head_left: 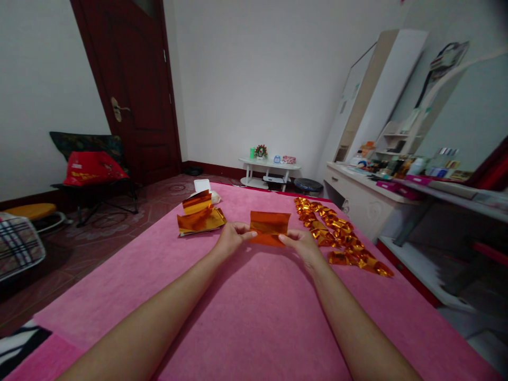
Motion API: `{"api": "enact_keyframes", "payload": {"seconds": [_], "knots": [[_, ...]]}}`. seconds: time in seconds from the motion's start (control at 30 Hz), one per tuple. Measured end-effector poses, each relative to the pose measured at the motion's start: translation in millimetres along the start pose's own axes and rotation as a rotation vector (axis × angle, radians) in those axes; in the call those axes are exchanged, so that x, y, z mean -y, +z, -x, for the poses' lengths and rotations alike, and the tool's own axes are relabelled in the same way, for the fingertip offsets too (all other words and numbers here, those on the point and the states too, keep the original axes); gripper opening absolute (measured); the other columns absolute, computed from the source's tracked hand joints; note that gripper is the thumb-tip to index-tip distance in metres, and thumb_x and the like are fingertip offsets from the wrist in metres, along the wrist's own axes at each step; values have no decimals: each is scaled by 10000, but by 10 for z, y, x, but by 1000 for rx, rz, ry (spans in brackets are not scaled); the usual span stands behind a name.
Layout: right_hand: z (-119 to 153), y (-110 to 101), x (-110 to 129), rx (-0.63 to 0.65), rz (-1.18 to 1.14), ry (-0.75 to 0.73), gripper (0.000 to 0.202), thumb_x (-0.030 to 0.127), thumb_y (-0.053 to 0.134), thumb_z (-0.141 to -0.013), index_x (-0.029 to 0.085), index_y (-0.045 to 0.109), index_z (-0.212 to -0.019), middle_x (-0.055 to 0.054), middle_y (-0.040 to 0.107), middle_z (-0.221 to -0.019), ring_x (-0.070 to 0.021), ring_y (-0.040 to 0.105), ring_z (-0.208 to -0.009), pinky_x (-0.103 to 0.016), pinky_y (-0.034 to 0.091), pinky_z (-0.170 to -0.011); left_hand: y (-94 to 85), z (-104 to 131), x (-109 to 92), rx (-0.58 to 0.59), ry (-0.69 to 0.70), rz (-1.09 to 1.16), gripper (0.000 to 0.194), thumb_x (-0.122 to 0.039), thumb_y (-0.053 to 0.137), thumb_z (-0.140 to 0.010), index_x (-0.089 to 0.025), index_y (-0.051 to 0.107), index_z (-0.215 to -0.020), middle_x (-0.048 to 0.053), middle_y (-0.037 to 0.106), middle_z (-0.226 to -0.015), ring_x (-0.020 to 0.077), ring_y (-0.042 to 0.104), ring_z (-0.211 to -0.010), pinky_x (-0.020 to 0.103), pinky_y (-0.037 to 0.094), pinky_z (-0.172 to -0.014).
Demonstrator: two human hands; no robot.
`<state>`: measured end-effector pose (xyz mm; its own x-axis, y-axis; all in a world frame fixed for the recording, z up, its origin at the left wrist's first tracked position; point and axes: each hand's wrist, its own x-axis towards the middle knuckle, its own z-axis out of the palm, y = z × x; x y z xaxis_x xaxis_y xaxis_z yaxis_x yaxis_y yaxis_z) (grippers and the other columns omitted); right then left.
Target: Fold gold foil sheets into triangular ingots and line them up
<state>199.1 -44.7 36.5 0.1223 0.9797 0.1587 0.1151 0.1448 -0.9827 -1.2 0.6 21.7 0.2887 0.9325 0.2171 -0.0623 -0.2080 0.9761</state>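
Orange foil (270, 222) is pinched between left hand (231, 238) and right hand (305, 244), each closed narrowly, it seems; even, gentle pull should avoid wrinkles.

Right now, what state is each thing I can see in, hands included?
Left hand: pinching the shiny sheet
Right hand: pinching it too
Shiny sheet: stretched between hands
Sheet pile: loosely stacked
Gold pieces: crinkled, in rows
Door: shut
Folding chair: unfolded
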Motion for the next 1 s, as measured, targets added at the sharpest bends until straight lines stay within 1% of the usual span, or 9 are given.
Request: {"api": "enact_keyframes", "payload": {"seconds": [0.07,0.17,0.23,0.3,0.43,0.67,0.83,0.9,1.0], "knots": [[-14,0,-48,-18,-13,-23,216,314,732,-526,158,700,-671,1,638,-603,-137,526,-552,-249,369,-541,-34,-24,56,-56,77,-70,192,-277,737,-573,-109,657,-616,3,595,-548,94,494,-458,205,372,-456],[-31,2,-140,-35,-39,-65,170,277,703,-539,171,706,-672,-9,643,-609,-150,550,-569,-261,399,-554,-87,-41,129,-60,255,-188,69,-175,671,-627,-131,700,-672,46,659,-683,142,591,-613,228,437,-563],[-33,2,-203,-32,-41,-99,114,252,677,-559,180,705,-642,-24,659,-655,-165,578,-624,-278,428,-602,-121,-42,174,-24,361,-255,102,-124,629,-650,-152,719,-689,69,677,-780,164,617,-734,247,461,-654],[-25,2,-256,-22,-29,-149,69,215,660,-569,187,703,-614,-34,669,-731,-171,595,-704,-284,440,-666,-147,-40,217,6,412,-301,143,-92,608,-656,-167,726,-685,71,675,-801,165,616,-768,262,467,-699],[-3,-1,-320,-7,12,-223,66,168,638,-584,191,699,-575,-42,652,-874,-171,592,-822,-279,440,-738,-160,-35,271,17,443,-354,198,-41,601,-637,-183,728,-691,57,664,-816,158,607,-773,277,466,-730],[0,13,-339,-50,57,-277,136,122,591,-588,209,693,-564,-44,590,-979,-188,566,-937,-279,457,-766,-129,7,238,-14,456,-416,250,3,543,-616,-176,717,-639,62,639,-949,176,582,-893,283,457,-773],[7,23,-319,-62,51,-280,117,140,599,-594,213,683,-558,-50,585,-987,-198,570,-931,-285,476,-741,-126,24,205,-13,424,-429,353,45,465,-575,-188,719,-649,48,635,-962,171,580,-911,275,457,-790],[11,27,-316,-53,37,-274,105,150,601,-600,207,677,-559,-52,600,-983,-198,577,-910,-288,479,-730,-123,22,201,-8,422,-414,359,47,456,-569,-185,718,-648,47,636,-944,166,586,-888,269,457,-783],[13,31,-326,-50,25,-270,99,158,595,-606,201,674,-565,-49,634,-955,-198,586,-884,-296,469,-748,-119,10,211,20,425,-365,336,41,466,-575,-176,713,-647,48,638,-886,152,598,-820,251,461,-731]]}}
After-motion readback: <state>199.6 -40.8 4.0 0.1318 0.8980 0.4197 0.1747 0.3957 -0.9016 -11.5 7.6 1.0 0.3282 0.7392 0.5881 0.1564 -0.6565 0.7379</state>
